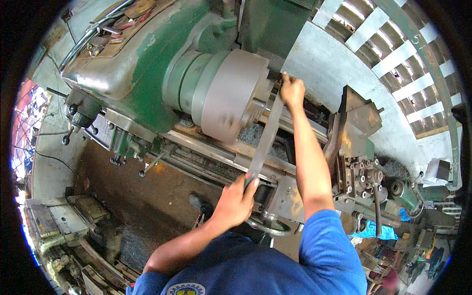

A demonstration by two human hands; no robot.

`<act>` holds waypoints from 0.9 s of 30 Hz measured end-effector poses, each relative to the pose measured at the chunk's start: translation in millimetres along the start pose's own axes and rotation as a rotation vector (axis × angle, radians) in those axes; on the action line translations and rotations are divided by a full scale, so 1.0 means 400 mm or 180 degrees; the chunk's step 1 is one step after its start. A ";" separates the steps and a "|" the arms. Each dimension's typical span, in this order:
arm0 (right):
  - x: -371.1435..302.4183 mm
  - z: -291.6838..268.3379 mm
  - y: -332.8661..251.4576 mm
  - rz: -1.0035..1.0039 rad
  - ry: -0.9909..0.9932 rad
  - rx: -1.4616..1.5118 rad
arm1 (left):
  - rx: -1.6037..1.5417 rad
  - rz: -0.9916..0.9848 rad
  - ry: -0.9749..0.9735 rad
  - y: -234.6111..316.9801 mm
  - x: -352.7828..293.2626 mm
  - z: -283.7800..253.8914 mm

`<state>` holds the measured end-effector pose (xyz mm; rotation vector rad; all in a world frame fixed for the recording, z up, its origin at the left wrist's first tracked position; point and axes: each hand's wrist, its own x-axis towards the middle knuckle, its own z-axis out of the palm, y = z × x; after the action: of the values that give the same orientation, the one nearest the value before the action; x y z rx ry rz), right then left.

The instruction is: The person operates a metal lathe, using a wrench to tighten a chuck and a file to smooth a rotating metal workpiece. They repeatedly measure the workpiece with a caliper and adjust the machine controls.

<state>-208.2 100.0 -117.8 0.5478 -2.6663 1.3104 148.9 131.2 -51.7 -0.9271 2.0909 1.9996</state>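
A long flat grey file (267, 136) slants over the lathe bed, just right of the big chuck (230, 96). My left hand (233, 205) is wrapped around its dark near end. At the far end, my right hand (293, 92) grips the tip, with the arm stretched out. The file crosses beside a short shiny round workpiece (256, 109) at the chuck's jaws; I cannot tell whether they touch. The chuck's outline is smeared, as by spinning.
The green lathe headstock (142, 73) fills the upper left, with control levers (73, 123) in front. To the right stands the tool post (361, 174) on its carriage. A handwheel (268, 226) sits close to my body. Metal chips (251, 133) lie under the chuck.
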 end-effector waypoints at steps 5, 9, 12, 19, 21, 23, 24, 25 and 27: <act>-0.083 -0.006 0.017 -0.0021 -0.0045 0.0192 | 0.0078 -0.0373 -0.0110 -0.034 -0.080 -0.034; 0.037 -0.003 0.032 0.0013 0.0012 0.0049 | 0.0196 -0.0120 -0.0050 0.004 0.046 0.008; 0.097 -0.003 0.024 0.0010 0.0147 -0.0246 | -0.0341 -0.0094 -0.0172 0.034 0.109 0.022; -0.067 -0.033 0.012 0.0088 -0.0269 0.0256 | 0.0165 -0.0239 -0.0115 0.015 -0.067 -0.003; -0.068 -0.031 0.023 -0.0052 -0.0165 0.0305 | 0.0345 -0.0250 -0.0140 0.003 -0.070 -0.002; -0.030 -0.020 0.033 -0.0003 -0.0230 0.0385 | 0.0545 -0.0250 0.0004 -0.001 -0.036 0.007; -0.002 -0.012 0.035 0.0002 -0.0036 0.0430 | 0.0344 -0.0152 -0.0105 0.000 -0.009 0.016; 0.028 -0.005 0.036 0.0018 -0.0085 0.0366 | 0.0159 -0.0114 -0.0083 0.005 0.018 0.033; 0.059 0.007 0.033 0.0110 -0.0165 0.0399 | -0.0297 -0.0215 -0.0372 0.018 0.048 0.042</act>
<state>-234.9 98.8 -123.2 0.5600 -2.6592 1.5009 124.3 139.9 -56.9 -0.8602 1.8955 2.0792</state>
